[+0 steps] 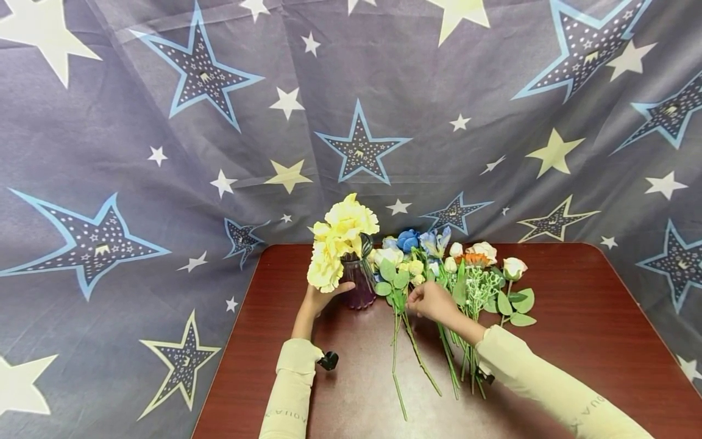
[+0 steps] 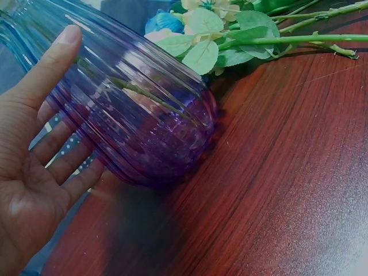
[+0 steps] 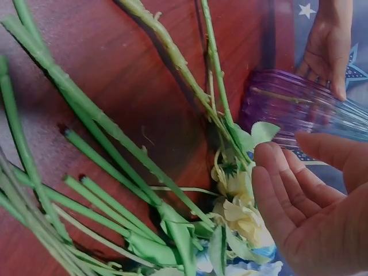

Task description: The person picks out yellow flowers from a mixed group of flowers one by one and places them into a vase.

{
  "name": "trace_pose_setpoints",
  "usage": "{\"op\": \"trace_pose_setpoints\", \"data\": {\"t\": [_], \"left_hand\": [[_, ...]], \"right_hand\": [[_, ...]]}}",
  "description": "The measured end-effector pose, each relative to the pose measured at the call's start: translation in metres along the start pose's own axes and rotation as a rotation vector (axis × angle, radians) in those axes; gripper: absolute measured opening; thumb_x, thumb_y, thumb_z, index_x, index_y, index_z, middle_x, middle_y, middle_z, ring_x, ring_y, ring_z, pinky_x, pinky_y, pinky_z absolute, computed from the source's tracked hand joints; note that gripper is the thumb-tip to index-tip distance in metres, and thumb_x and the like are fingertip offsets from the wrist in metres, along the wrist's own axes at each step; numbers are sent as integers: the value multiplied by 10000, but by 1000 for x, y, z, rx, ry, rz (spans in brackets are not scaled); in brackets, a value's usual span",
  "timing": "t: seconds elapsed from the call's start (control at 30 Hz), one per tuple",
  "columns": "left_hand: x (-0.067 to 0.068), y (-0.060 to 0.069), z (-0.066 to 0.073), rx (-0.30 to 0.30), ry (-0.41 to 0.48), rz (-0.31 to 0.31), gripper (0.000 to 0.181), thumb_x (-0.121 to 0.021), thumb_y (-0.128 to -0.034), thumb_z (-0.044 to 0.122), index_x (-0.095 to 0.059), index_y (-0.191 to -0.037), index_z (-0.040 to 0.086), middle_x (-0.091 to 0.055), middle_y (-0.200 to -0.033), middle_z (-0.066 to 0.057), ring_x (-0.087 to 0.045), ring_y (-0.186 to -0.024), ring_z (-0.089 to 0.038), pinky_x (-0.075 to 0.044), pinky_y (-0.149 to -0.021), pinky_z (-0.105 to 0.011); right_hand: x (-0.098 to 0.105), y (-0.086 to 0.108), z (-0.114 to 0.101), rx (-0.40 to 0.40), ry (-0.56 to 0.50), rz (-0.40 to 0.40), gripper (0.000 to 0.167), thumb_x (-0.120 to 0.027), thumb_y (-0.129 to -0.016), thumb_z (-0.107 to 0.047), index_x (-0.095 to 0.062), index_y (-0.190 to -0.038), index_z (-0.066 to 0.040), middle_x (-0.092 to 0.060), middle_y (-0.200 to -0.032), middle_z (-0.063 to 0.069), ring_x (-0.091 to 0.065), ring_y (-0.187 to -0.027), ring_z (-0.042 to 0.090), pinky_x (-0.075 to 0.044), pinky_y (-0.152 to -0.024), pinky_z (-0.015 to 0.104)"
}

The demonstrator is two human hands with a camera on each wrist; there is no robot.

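A ribbed glass vase [image 1: 359, 289], purple at its base and bluish higher up, stands on the table. Large yellow flowers [image 1: 341, 235] fill its mouth, and a stem [image 2: 150, 96] shows through the glass. My left hand [image 1: 323, 299] holds the vase from the left, thumb on the near side and fingers behind it. To the right of the vase, my right hand [image 1: 437, 303] hovers over the loose flowers with its fingers loosely bent and nothing between them. Closest to it are a leafy green stem [image 1: 396, 341] and small pale-yellow blooms [image 3: 246, 215].
Several more artificial flowers lie along the table's back right, among them a blue flower [image 1: 407, 240], an orange flower [image 1: 476, 260] and a pale rose [image 1: 514, 268]. Their stems point toward the front. A star-patterned cloth [image 1: 384, 79] hangs behind the brown table [image 1: 581, 341].
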State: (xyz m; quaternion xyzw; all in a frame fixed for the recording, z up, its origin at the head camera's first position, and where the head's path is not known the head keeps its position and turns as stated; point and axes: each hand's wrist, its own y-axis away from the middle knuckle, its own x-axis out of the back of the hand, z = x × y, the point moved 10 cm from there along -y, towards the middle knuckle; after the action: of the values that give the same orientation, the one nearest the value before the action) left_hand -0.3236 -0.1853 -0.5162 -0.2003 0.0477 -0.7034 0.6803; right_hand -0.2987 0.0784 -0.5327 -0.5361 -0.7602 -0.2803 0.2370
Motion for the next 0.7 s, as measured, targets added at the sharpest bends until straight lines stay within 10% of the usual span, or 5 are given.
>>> {"op": "trace_pose_setpoints", "data": {"t": [0.7], "left_hand": [[0,-5,-34,9,2,26,1015,-892,-692,-85,-377,-1540,132,-501,-1507,-61,-451,-1360,-61,-361,-1124,-144]], "right_hand": [[-29,4,30,-51,50,-23,130,-737,-867,-73,-750,-738,-76,-735,-684,98,-707,-649,326,-405,-494,247]]}}
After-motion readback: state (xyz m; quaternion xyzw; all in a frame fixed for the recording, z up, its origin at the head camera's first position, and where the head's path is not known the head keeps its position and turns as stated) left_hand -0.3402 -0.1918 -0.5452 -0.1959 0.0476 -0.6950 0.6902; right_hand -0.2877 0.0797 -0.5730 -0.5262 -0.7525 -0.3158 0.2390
